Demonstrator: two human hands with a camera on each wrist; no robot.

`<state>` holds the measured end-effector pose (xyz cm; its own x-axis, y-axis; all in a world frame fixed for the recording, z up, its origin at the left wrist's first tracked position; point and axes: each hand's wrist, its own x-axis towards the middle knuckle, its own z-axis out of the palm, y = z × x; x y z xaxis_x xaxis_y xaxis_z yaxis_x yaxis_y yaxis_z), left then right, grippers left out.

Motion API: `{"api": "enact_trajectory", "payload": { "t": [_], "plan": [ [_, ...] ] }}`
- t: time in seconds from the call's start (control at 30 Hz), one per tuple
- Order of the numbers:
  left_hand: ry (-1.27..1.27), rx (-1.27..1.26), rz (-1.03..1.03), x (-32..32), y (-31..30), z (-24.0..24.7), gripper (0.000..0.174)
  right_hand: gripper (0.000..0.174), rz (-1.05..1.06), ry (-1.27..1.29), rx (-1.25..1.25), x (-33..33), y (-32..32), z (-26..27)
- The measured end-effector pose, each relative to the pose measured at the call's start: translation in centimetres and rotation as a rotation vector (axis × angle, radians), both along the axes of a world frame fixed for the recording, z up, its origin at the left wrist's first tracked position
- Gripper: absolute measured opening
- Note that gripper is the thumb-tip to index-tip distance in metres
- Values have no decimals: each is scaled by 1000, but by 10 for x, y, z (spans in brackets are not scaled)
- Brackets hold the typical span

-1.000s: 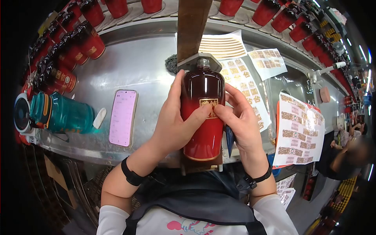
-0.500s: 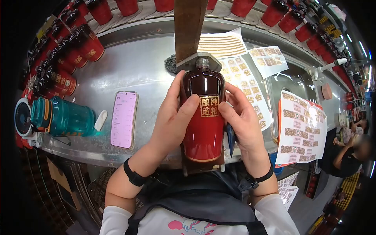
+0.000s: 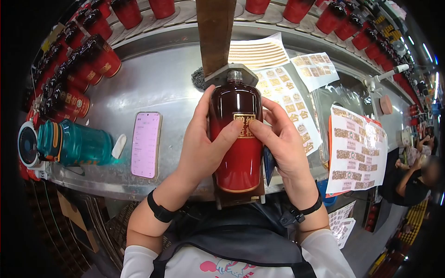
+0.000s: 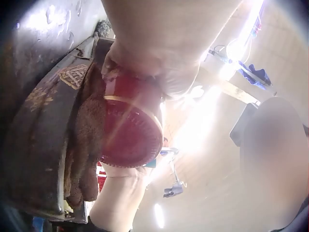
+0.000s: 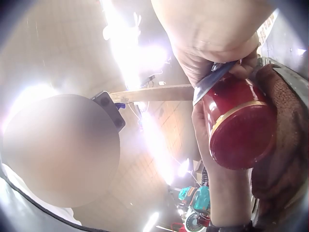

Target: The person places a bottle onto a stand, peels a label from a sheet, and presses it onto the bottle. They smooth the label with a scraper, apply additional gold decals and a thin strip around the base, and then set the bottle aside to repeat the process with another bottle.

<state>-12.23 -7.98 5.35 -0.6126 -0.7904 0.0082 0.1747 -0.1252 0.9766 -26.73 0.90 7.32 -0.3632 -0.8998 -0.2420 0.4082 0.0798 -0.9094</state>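
Note:
A red bottle [image 3: 238,167] with a dark shoulder and bare neck lies on a stand padded with brown cloth [image 4: 87,140], its base towards the person. My left hand [image 3: 204,139] grips its left side, the thumb pressing on the gold square label [image 3: 244,131]. From the right side my right hand [image 3: 285,143] holds the bottle, with its thumb on the label's right part. Both thumbs cover some of the gold characters. Tucked in the right hand is a flat, pointed dark blue piece [image 5: 212,83]. The bottle's round base [image 5: 244,137] shows in both wrist views.
A phone [image 3: 146,146] and a teal jug [image 3: 76,143] lie left on the metal table. Gold decal sheets [image 3: 289,106] are spread on the right, with another printed sheet [image 3: 357,153] beyond. An upright wooden post [image 3: 215,37] stands behind the bottle. Red bottles [image 3: 104,58] line the back.
Half a second ago the thumbs were apart at the label's sides, leaving it uncovered; now both have moved inward onto it. The bottle and stand appear slightly further left in the head view.

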Motion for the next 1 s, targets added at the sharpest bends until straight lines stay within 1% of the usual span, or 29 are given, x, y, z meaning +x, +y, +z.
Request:
{"api": "enact_trajectory", "payload": {
  "t": [0.07, 0.2, 0.3, 0.37, 0.4, 0.47, 0.7, 0.8, 0.87, 1.0],
  "plan": [
    [3, -35, 0, 1, 0, -2, 77, 58, 5, 11, -1, -1, 0, -3],
    [0, -12, -16, 2, 0, -1, 76, 60, 11, 28, -5, -2, 0, -6],
    [41, 46, -24, 2, -2, -1, 75, 61, 9, 4, 0, -2, 0, -1],
    [89, 134, -34, 2, -3, -1, 75, 61, 7, -11, 10, -3, 0, -2],
    [88, 134, -33, 2, -2, -1, 75, 61, 17, 2, -3, -4, 1, -5],
    [52, 42, -33, 1, -1, -3, 75, 61, 26, 14, -15, -4, 1, -6],
    [40, 45, -17, 0, 0, -3, 75, 60, 26, 11, -17, -2, 1, -2],
    [33, 42, -21, 0, 0, -1, 70, 60, 16, -3, -23, -2, 2, -4],
    [59, 158, -13, 1, -2, 1, 64, 60, 12, -16, -35, -2, 3, -3],
    [106, 213, -34, 4, -2, 1, 59, 62, 21, -29, -8, -3, 4, -1]
  ]
}}
